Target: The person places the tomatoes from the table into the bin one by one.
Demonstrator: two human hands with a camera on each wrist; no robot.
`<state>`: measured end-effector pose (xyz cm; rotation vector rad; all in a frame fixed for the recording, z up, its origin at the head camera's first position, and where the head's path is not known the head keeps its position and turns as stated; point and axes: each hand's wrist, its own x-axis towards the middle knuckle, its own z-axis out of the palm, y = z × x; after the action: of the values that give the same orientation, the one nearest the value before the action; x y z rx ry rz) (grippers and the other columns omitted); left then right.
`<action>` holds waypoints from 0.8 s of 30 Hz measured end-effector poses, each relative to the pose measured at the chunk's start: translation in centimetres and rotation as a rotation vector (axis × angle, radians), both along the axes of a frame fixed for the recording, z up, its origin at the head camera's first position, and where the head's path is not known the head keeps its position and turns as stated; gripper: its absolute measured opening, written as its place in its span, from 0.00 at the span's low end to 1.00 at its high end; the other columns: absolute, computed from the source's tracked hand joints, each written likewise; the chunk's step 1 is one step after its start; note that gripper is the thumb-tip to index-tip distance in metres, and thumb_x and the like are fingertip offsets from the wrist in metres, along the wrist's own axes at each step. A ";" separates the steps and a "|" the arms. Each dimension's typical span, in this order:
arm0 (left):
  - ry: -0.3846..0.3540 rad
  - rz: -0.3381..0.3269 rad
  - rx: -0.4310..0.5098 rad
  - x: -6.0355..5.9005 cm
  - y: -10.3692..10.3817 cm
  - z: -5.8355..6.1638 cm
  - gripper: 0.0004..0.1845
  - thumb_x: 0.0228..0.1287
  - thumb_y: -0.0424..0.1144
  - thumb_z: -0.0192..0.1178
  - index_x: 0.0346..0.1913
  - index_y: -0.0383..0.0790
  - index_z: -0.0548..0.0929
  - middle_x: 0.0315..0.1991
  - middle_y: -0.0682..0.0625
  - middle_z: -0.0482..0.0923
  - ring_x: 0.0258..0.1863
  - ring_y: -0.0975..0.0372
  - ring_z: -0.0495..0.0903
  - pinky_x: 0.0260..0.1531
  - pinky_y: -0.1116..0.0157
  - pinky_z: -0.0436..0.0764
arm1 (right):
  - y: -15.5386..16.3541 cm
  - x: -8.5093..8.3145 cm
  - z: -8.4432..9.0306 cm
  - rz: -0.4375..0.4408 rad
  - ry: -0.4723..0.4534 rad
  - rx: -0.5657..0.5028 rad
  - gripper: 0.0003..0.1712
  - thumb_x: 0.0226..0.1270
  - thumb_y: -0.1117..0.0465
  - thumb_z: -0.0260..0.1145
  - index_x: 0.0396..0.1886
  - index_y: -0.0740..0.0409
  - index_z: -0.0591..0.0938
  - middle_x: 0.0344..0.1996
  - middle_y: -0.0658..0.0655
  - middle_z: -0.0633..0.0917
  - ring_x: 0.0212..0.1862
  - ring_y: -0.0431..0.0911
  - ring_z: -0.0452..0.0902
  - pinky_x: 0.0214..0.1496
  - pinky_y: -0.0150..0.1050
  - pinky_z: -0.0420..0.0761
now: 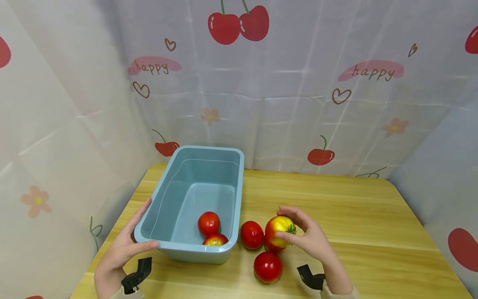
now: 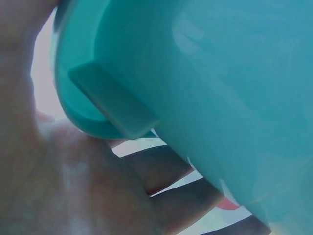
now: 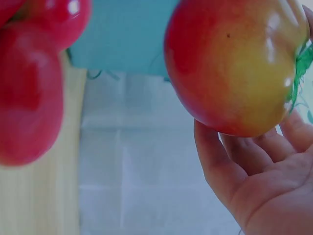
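Fingers (image 1: pixel 295 216) curl round tomato (image 1: pixel 277 232); left hand (image 1: pixel 125 245) grips tub (image 1: pixel 194 199).

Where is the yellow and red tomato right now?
In the head view, the yellow-red tomato is in the right hand, right of the blue tub.

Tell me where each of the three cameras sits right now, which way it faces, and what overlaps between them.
Head: worn on the head, looks forward and down at the wooden table, blue tub and tomatoes; both hands show, the left hand on the tub's corner.
Left wrist: under the left hand, looks close up at the tub's rim; palm and fingers show.
Right wrist: by the right hand, looks at the red-yellow tomato it holds; palm and fingers show.
Shared: head and right wrist both show that tomato; head and left wrist, the tub.
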<state>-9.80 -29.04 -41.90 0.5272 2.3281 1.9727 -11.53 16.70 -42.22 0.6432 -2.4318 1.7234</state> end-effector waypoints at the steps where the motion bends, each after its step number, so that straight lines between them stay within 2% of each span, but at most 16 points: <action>1: 0.002 0.000 0.000 0.0 0.0 0.0 0.52 0.52 0.19 0.61 0.75 0.49 0.45 0.73 0.43 0.38 0.58 0.55 0.61 0.45 0.66 0.75 | -0.2 -0.1 0.2 0.007 0.010 -0.014 0.30 0.53 0.65 0.73 0.57 0.54 0.75 0.50 0.56 0.80 0.53 0.43 0.75 0.56 0.30 0.69; 8: 0.021 -0.007 -0.003 0.0 0.1 0.0 0.52 0.52 0.19 0.61 0.75 0.48 0.45 0.73 0.42 0.39 0.58 0.56 0.61 0.45 0.66 0.75 | -2.1 -0.5 2.1 0.035 0.052 -0.103 0.28 0.54 0.70 0.71 0.56 0.63 0.75 0.49 0.60 0.80 0.52 0.44 0.75 0.57 0.32 0.70; 14: 0.023 -0.010 -0.002 0.1 0.1 0.0 0.52 0.52 0.19 0.61 0.75 0.48 0.45 0.73 0.43 0.39 0.58 0.57 0.61 0.45 0.66 0.75 | -3.7 -0.9 3.1 0.042 0.067 -0.149 0.26 0.55 0.71 0.69 0.56 0.62 0.75 0.49 0.57 0.81 0.52 0.45 0.75 0.56 0.34 0.71; 19: 0.030 -0.007 -0.008 0.1 0.0 0.0 0.52 0.52 0.19 0.61 0.75 0.48 0.45 0.73 0.43 0.39 0.58 0.58 0.61 0.45 0.66 0.75 | -5.1 -1.2 3.7 0.061 0.096 -0.208 0.26 0.55 0.72 0.69 0.55 0.65 0.75 0.48 0.60 0.81 0.52 0.46 0.75 0.56 0.35 0.72; 24: 0.022 0.004 -0.020 0.1 0.0 0.0 0.52 0.52 0.19 0.61 0.75 0.49 0.45 0.73 0.44 0.38 0.59 0.58 0.59 0.45 0.66 0.75 | -6.5 -1.4 4.1 0.080 0.083 -0.248 0.25 0.55 0.71 0.69 0.55 0.65 0.75 0.48 0.61 0.80 0.52 0.47 0.75 0.55 0.36 0.73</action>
<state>-9.71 -29.02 -41.91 0.5467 2.3604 1.9535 -12.98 10.23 -38.08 0.7704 -2.1186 1.9443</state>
